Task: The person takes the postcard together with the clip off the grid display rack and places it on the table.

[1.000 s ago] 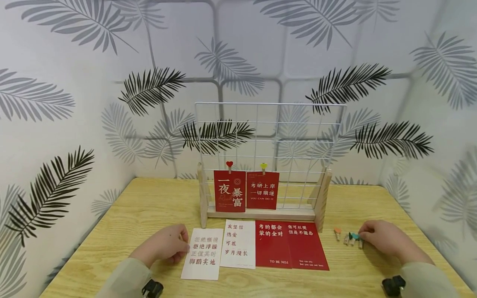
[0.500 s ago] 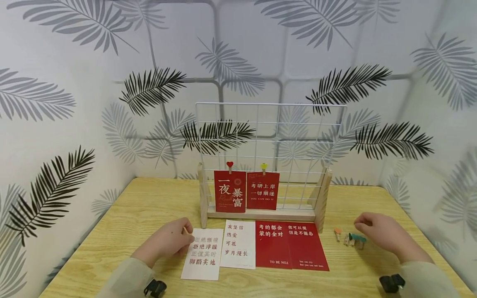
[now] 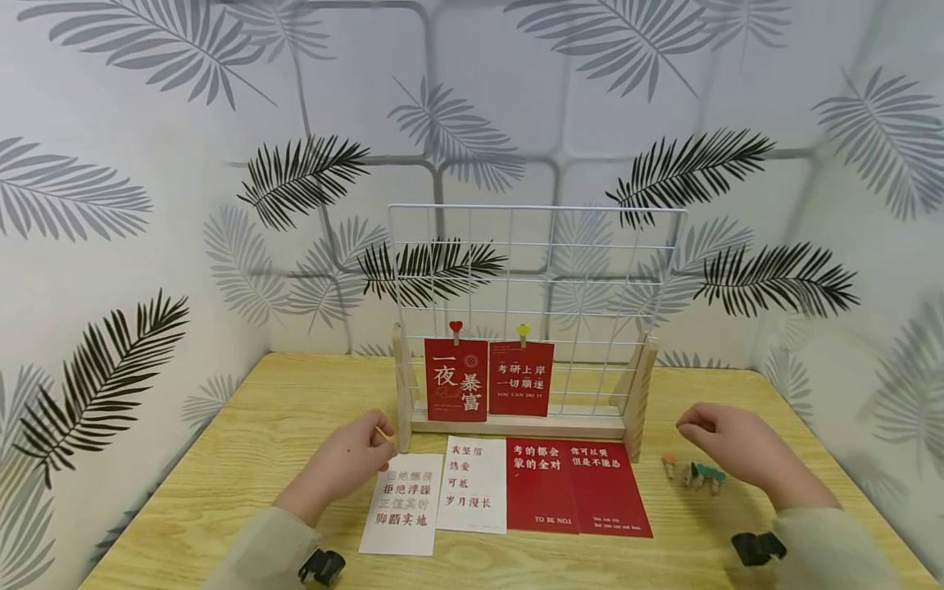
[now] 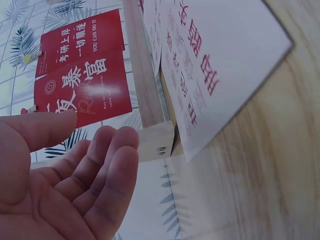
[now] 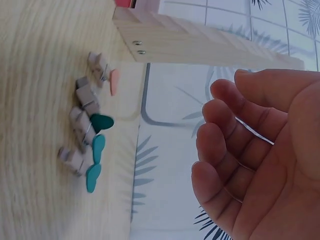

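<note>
My left hand [image 3: 347, 459] hovers over the top left corner of a white card [image 3: 399, 508] with dark lettering. In the left wrist view its fingers bend loosely, with nothing between them. Above the table on the other side is my right hand [image 3: 737, 451], fingers loosely curled and holding nothing in the right wrist view. Beneath and left of it lie several small wooden clothespins [image 5: 82, 125] with teal, green and orange tops. A second white card [image 3: 472, 485] and two red cards [image 3: 540, 487] complete a row along the table.
Behind the row stands a white wire grid [image 3: 568, 246] in a wooden base [image 3: 516, 425]. Two red cards hang on it, one by a red heart clothespin [image 3: 456, 327], the other by a yellow one [image 3: 523, 330]. Leaf-patterned walls enclose the table [image 3: 295, 393].
My right hand has lifted off the clothespins and moved left and away from me. The left hand has risen and shifted right, now overlapping the white card's corner. Cards and grid stay put.
</note>
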The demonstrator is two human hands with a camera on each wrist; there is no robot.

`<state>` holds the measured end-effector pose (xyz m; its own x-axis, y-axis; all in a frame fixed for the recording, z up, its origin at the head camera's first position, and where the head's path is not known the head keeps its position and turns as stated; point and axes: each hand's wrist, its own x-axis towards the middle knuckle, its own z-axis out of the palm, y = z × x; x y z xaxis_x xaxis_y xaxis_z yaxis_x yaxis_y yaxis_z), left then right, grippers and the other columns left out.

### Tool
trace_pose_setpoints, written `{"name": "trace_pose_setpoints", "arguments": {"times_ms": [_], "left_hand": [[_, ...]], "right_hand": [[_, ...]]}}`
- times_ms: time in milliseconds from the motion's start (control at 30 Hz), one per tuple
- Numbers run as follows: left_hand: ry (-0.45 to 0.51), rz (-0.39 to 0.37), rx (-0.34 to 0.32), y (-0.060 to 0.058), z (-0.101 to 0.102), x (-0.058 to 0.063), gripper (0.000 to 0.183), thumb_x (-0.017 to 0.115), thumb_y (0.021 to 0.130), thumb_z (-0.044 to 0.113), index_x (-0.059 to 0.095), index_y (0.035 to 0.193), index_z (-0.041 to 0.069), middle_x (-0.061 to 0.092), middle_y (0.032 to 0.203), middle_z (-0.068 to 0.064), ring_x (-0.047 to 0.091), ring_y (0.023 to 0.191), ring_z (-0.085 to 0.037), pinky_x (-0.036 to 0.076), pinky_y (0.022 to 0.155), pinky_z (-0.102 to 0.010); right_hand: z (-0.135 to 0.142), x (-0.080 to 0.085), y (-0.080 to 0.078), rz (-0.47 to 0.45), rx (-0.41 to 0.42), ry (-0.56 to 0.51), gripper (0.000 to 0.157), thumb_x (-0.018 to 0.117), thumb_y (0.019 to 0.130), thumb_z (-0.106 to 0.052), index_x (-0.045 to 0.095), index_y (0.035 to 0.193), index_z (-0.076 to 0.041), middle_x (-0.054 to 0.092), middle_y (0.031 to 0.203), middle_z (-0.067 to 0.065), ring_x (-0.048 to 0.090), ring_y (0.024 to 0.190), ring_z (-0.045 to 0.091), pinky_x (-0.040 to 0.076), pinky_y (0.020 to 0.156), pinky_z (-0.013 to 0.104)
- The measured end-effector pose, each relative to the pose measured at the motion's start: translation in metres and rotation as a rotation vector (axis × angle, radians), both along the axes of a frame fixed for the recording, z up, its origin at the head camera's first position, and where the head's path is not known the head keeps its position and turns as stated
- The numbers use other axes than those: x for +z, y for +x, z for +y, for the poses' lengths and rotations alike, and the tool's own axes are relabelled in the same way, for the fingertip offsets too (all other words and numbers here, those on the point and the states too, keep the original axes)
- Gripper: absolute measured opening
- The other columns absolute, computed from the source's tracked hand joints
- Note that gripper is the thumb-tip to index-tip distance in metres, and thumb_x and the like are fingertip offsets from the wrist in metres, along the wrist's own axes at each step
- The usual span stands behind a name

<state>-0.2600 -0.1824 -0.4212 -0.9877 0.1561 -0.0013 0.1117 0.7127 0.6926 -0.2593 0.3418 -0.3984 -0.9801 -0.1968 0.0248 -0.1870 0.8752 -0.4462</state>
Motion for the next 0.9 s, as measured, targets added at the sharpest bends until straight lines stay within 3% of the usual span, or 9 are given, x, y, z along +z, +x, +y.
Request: {"name": "trace_pose_setpoints", "arguments": {"times_ms": [267, 433, 900], "left_hand": [[0.07, 0.091, 0.011, -0.001, 0.011, 0.005, 0.018, 0.063, 0.098, 0.019, 0.062, 0.113, 0.009, 0.066, 0.09, 0.002, 0.061, 0.079, -0.013, 0.051, 0.076, -0.037], [0.106, 0.135, 0.023, -0.004, 0.021, 0.005, 0.02, 0.064, 0.098, 0.02, 0.062, 0.114, 0.009, 0.064, 0.095, 0.002, 0.061, 0.087, -0.014, 0.052, 0.08, -0.038], [0.212, 0.131, -0.027, -0.015, 0.065, 0.013, 0.029, 0.065, 0.099, 0.021, 0.06, 0.125, 0.009, 0.064, 0.111, 0.0, 0.062, 0.102, -0.02, 0.052, 0.092, -0.043]], "right_hand": [[-0.016, 0.007, -0.001, 0.066, 0.033, -0.005, 0.018, 0.061, 0.103, -0.029, 0.072, 0.106, -0.015, 0.069, 0.099, -0.001, 0.055, 0.077, 0.016, 0.048, 0.07, 0.04], [-0.028, 0.009, -0.005, 0.096, 0.052, -0.024, 0.014, 0.062, 0.102, -0.028, 0.072, 0.105, -0.017, 0.069, 0.097, -0.003, 0.056, 0.078, 0.015, 0.049, 0.071, 0.04], [-0.079, 0.034, -0.012, 0.165, 0.113, -0.068, 0.016, 0.063, 0.102, -0.028, 0.072, 0.111, -0.019, 0.07, 0.103, -0.002, 0.06, 0.083, 0.016, 0.051, 0.073, 0.04]]}}
